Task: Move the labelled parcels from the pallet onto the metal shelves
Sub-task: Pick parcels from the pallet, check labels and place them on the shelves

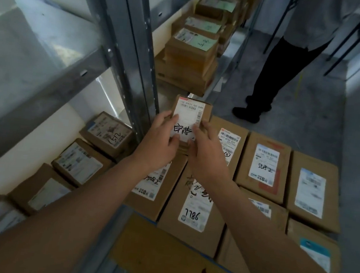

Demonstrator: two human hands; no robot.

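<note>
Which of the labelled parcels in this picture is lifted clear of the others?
The small parcel held in both hands, left hand and right hand, beside the shelf upright; the rest lie flat on pallet or shelves.

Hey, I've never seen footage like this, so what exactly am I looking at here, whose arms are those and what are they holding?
There is no machine here. The picture comes from a camera worn on a person's head, looking forward and down, so the two bare arms are that person's own. The left hand and right hand together hold a small cardboard parcel with a white label. Below lie more labelled parcels on the pallet. To the left stand the metal shelves, with other parcels on the bottom shelf. Another person stands in the aisle beyond.
</note>
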